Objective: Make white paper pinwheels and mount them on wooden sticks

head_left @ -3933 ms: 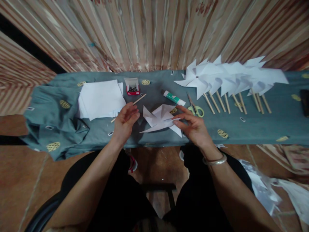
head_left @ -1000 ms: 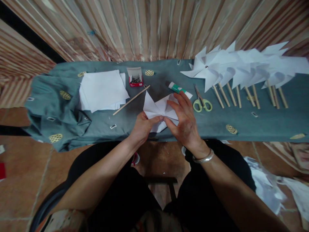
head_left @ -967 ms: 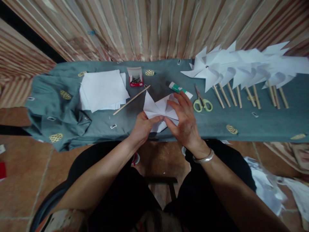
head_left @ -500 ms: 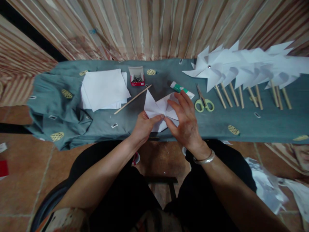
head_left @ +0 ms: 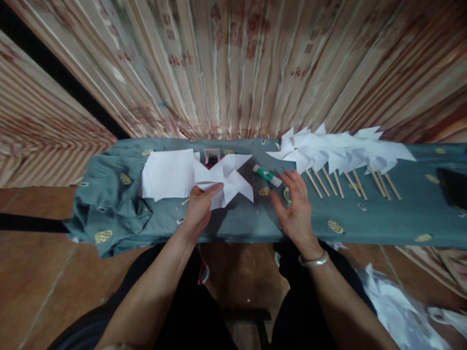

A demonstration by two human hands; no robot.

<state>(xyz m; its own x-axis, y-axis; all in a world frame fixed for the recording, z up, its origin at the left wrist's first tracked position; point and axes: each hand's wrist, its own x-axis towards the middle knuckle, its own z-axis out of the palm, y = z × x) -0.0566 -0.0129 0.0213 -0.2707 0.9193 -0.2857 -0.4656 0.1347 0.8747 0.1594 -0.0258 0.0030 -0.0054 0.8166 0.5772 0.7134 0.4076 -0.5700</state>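
A white paper pinwheel point(head_left: 233, 182) with its points folded to the middle is held by my left hand point(head_left: 200, 201), thumb pressed at its centre. My right hand point(head_left: 294, 209) is apart from it, fingers spread over the cloth and nothing in them. Close to those fingers lie a green and white glue tube point(head_left: 267, 175) and scissors, of which only part of a light green handle point(head_left: 286, 195) shows. Behind the pinwheel a small box point(head_left: 212, 157) is partly hidden. A thin stick point(head_left: 185, 201) shows only its end under the paper.
A stack of white paper sheets point(head_left: 168, 175) lies at the left. Several finished pinwheels on sticks point(head_left: 339, 150) overlap at the back right. A dark object point(head_left: 452, 187) lies at the far right of the green cloth point(head_left: 383, 228). A pleated curtain point(head_left: 233, 73) hangs behind.
My right hand has let go of the paper and moved right, opening, over the scissors. My left hand has carried the pinwheel up and left. The view has tilted upward.
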